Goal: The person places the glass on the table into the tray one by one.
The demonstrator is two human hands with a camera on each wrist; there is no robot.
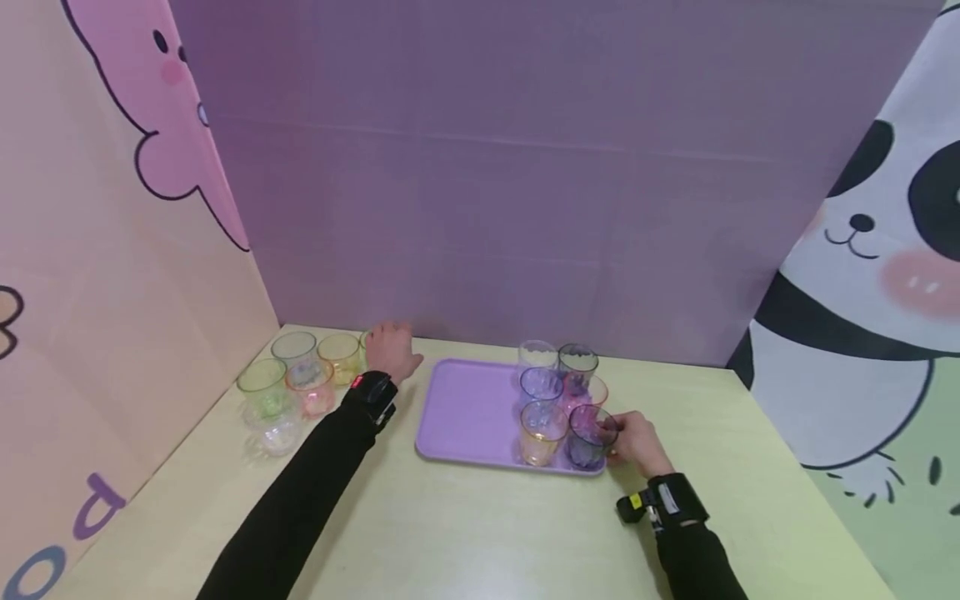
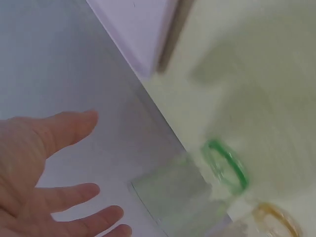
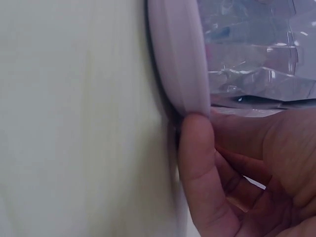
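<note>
Two hands are working well apart. Right hand is curling its fingers round the dark purple cup, which is standing upright at the near right corner of the lilac tray. Left hand is hovering with fingers spread, gripping nothing, just beside the green-rimmed cup at the back wall, left of the tray.

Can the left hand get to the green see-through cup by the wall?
Probably yes. The left hand hovers open right beside the green-rimmed clear plastic cup, and nothing visible lies between them; the other cups stand further left.
</note>
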